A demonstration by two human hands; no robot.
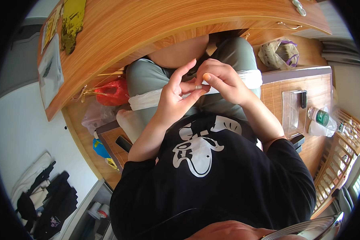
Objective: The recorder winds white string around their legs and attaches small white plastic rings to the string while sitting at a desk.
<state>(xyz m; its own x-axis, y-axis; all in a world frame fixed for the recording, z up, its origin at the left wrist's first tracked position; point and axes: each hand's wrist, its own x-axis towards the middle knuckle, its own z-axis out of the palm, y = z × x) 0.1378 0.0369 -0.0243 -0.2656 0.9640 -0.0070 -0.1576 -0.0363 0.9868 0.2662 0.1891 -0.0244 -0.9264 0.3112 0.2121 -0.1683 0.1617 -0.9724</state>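
Both hands meet above my lap. My left hand (179, 94) pinches a small white piece (198, 87) between its thumb and fingers, with the index finger raised; the piece is too small to name. Close against it, my right hand (221, 79) has its fingers curled and its thumb pressed toward them, and what lies in that grip is hidden. A strip of white cloth or plastic (148, 99) stretches across my thighs beneath the hands, over grey-green trousers (238, 54).
A wooden desk (148, 24) curves in front of my knees. On the left floor are a red plastic bag (115, 91) and a phone (123, 143). To the right lie a plastic bag (270, 54), a clear box (292, 116), a green-labelled bottle (318, 116) and a wooden rack (334, 160).
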